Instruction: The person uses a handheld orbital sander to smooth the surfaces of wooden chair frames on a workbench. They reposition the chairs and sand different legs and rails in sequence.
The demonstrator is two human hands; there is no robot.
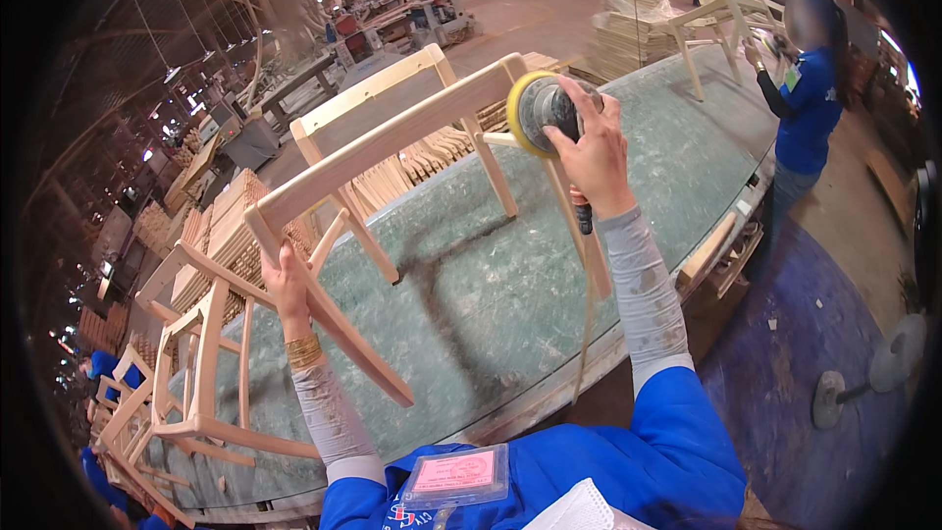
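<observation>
A pale wooden chair frame [383,142] stands on the green worktable [510,304] in front of me. My left hand [287,285] is wrapped round its near left leg, just below the corner. In my right hand [594,152] is a round orbital sander [538,116] with a yellow-edged pad, tilted on its side. The pad is against or very close to the frame's right corner; exact contact cannot be told. A thin hose [586,344] hangs from the sander's handle down past the table edge.
More chair frames [201,363] crowd the table's left end. Stacked wooden parts [221,226] stand beyond the far edge. At right, a person in blue [810,118] works on another frame [726,25]. A floor stand with round plates [829,397] is at lower right.
</observation>
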